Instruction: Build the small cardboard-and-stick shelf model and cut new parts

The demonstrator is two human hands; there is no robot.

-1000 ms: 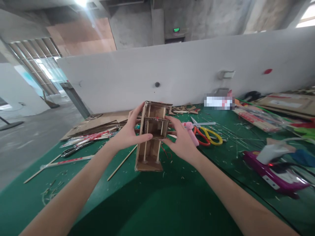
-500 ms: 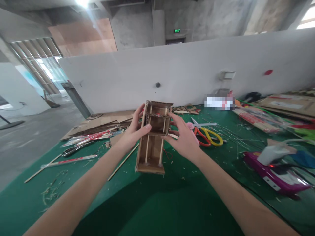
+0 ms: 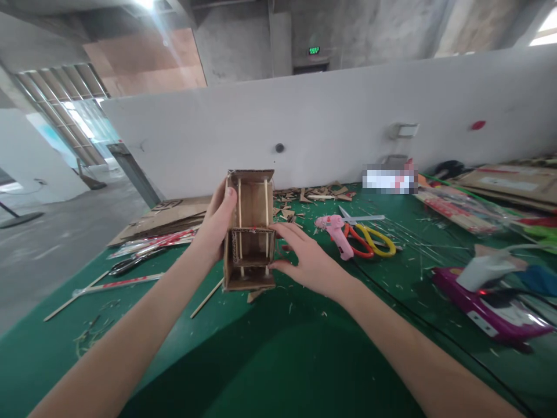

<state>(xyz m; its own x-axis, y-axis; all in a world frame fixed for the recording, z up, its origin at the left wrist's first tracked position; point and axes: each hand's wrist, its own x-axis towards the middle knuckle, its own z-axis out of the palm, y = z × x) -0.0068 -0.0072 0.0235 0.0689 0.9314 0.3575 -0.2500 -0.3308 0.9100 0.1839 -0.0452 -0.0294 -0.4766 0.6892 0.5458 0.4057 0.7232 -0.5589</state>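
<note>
A tall open cardboard box (image 3: 253,200) stands upright in front of me, with two thin wooden sticks (image 3: 239,204) running lengthwise inside it. Around these sticks sits a smaller cardboard box (image 3: 253,247), in the lower part of the tall one. My left hand (image 3: 217,229) is closed on the tall box's left side, thumb at the front edge and the other fingers hidden behind. With thumb and fingers, my right hand (image 3: 311,261) grips the smaller box at its right edge.
Right of the boxes, a pink glue gun (image 3: 337,232) lies beside orange-handled scissors (image 3: 359,244) and yellow-handled scissors (image 3: 379,241). A purple power strip (image 3: 491,313) is at the right. Cardboard sheets (image 3: 174,217), wrapped sticks (image 3: 119,284) and scraps (image 3: 304,197) lie about the green table.
The smaller box has moved from the upper part of the tall box down to its lower part. The tall box has shifted left and up with my left hand.
</note>
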